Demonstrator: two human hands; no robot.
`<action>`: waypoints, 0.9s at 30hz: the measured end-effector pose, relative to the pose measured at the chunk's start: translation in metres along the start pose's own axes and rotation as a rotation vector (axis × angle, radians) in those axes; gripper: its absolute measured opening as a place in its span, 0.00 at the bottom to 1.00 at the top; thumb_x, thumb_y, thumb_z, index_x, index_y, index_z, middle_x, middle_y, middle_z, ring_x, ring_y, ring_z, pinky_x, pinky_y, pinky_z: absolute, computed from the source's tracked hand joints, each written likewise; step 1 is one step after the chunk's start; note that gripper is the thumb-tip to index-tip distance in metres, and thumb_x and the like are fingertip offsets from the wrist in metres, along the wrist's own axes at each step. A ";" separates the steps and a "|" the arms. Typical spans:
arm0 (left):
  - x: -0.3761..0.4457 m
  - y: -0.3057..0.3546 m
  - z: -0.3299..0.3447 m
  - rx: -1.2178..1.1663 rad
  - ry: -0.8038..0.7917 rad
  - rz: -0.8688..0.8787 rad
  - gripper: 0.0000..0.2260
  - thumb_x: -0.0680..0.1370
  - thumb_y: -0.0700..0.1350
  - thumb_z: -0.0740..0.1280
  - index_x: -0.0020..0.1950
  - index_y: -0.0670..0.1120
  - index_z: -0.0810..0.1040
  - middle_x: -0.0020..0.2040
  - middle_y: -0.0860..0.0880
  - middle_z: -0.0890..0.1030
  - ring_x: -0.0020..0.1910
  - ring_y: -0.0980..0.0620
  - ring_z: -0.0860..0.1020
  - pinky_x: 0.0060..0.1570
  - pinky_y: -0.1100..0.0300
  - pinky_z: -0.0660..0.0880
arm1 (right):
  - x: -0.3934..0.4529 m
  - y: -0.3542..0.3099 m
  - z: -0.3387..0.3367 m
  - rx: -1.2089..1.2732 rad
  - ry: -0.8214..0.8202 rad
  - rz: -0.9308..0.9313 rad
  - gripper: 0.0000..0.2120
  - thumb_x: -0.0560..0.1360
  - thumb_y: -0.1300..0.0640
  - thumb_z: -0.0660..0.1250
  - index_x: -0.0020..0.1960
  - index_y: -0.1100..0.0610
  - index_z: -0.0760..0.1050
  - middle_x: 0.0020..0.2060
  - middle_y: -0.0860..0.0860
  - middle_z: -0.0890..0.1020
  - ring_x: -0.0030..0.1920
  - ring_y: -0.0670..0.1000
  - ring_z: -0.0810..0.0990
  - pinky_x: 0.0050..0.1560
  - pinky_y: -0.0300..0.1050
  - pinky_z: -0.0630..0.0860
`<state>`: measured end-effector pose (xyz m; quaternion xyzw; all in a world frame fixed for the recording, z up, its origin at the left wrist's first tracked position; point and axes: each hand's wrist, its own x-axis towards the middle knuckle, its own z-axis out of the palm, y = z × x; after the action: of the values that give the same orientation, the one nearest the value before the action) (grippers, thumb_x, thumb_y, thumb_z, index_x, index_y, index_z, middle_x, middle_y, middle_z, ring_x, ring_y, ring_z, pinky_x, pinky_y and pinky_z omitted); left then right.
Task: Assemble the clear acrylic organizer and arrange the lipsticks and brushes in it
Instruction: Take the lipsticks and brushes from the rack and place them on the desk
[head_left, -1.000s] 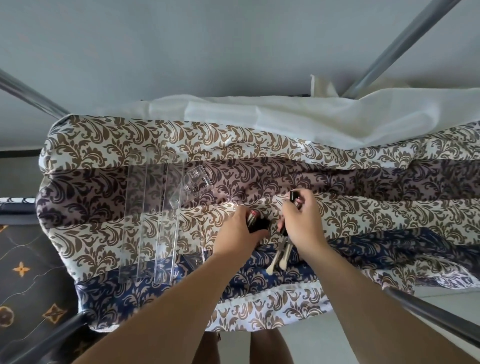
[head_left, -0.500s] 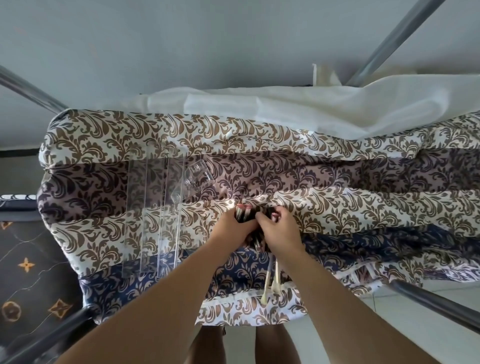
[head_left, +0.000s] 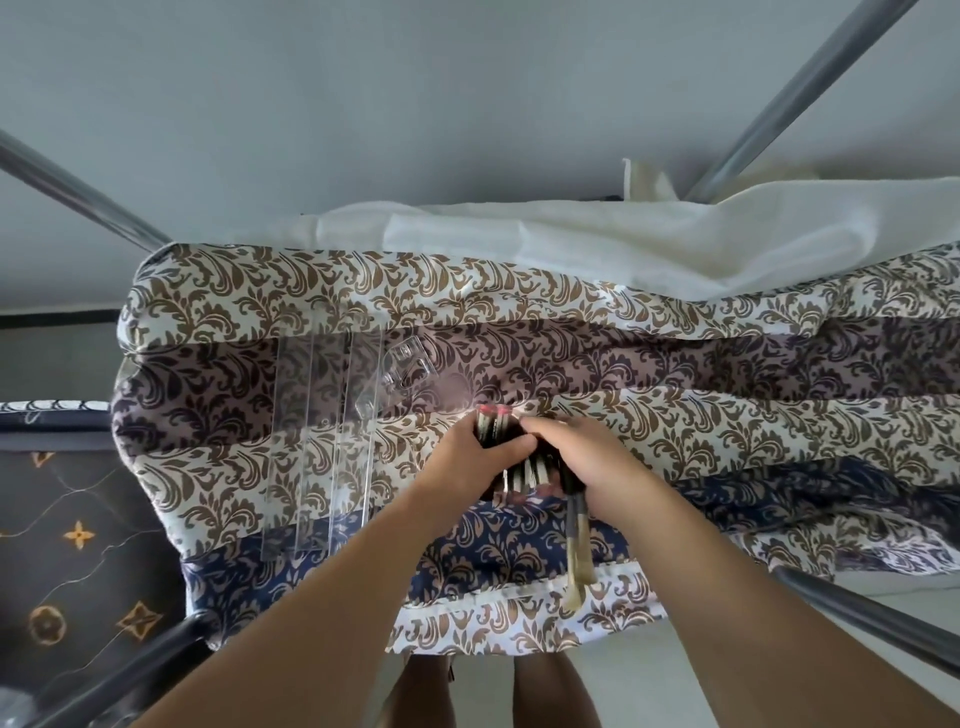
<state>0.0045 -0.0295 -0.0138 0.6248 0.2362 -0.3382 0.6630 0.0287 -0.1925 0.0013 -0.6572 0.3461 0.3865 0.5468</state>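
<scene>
Flat clear acrylic panels (head_left: 322, 447) lie side by side on the patterned cloth (head_left: 675, 431), left of my hands. Small clear acrylic pieces (head_left: 402, 371) rest at their far right corner. My left hand (head_left: 467, 457) and my right hand (head_left: 582, 457) press together around a bundle of black lipsticks (head_left: 493, 423) with pink ends showing at the top. Brushes (head_left: 576, 551) with pale wooden handles stick out below my right hand toward the near edge.
A white sheet (head_left: 623, 244) lies bunched along the far side of the cloth. Metal poles cross at the upper left (head_left: 78, 195), upper right (head_left: 779, 104) and lower right (head_left: 872, 629). A dark patterned surface (head_left: 67, 545) lies to the left.
My hands have come together and gathered the lipsticks and brushes into one bundle. The brush handles now hang lower, toward the near edge.
</scene>
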 end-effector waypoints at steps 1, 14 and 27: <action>-0.005 0.007 -0.003 -0.004 -0.006 0.015 0.07 0.73 0.52 0.77 0.47 0.54 0.82 0.39 0.53 0.86 0.36 0.56 0.84 0.35 0.65 0.78 | -0.005 -0.002 -0.002 0.061 -0.024 -0.011 0.16 0.67 0.43 0.78 0.44 0.55 0.85 0.33 0.53 0.85 0.30 0.53 0.84 0.44 0.53 0.83; -0.146 0.111 -0.070 -0.316 0.117 0.070 0.16 0.75 0.42 0.74 0.61 0.41 0.77 0.49 0.39 0.81 0.40 0.47 0.84 0.35 0.55 0.80 | -0.120 -0.073 -0.032 0.493 -0.349 -0.102 0.13 0.73 0.49 0.71 0.46 0.59 0.74 0.32 0.52 0.76 0.28 0.49 0.71 0.28 0.42 0.72; -0.292 0.137 -0.054 -0.113 0.117 0.176 0.13 0.69 0.49 0.77 0.52 0.55 0.83 0.42 0.43 0.84 0.40 0.45 0.82 0.36 0.50 0.78 | -0.263 -0.071 -0.042 0.550 -0.292 -0.346 0.14 0.71 0.54 0.74 0.50 0.61 0.75 0.32 0.53 0.78 0.27 0.49 0.72 0.27 0.41 0.69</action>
<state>-0.0804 0.0671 0.2874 0.6233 0.2373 -0.2277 0.7095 -0.0251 -0.2134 0.2710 -0.4721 0.2390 0.2701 0.8044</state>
